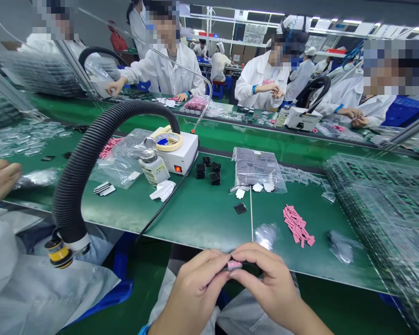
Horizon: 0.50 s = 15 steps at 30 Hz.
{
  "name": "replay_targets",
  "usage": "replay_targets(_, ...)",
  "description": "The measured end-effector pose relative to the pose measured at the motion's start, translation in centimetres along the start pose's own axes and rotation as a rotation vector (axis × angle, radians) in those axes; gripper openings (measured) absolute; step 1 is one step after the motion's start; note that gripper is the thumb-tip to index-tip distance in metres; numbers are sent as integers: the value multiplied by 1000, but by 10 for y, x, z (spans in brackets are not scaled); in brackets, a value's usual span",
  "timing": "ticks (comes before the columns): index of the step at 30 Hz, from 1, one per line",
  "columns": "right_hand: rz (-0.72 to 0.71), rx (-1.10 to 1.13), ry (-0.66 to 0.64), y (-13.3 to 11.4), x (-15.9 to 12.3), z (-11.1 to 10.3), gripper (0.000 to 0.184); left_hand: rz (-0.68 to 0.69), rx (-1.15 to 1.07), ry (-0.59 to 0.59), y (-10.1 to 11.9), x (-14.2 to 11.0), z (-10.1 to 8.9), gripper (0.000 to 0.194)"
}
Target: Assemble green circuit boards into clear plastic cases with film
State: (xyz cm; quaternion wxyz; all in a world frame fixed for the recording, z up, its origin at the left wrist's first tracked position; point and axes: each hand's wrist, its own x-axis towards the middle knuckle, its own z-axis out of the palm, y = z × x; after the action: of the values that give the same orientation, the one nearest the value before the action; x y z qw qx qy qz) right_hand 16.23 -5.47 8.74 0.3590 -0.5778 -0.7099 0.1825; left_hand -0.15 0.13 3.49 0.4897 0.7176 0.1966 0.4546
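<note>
Both my hands meet just off the near edge of the green table. Between their fingertips is a small flat part with a pink strip; its exact kind is too small to tell. My left hand pinches its left side, and my right hand pinches its right side. Beyond my right hand lies a clear plastic film, with a pile of pink strips to its right. A single dark square piece rests farther back.
A black corrugated hose arches from a white box carrying tape rolls. A white pump bottle stands beside it. Stacked clear trays fill the right side. A bag of packed pieces lies behind. A co-worker's hand is at left.
</note>
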Motion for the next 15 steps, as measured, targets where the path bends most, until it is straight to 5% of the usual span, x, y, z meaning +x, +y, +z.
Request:
replay_targets(11, -206, -158, -97, 0, -2, -2, 24, 372, 433, 162, -14, -6, 3, 31)
replay_targets(13, -164, -122, -66, 1, -3, 0, 20, 306, 368, 109, -12, -4, 2, 26)
replay_targets(15, 62, 23, 11, 2, -2, 3, 10, 74, 204, 54, -10, -1, 3, 21)
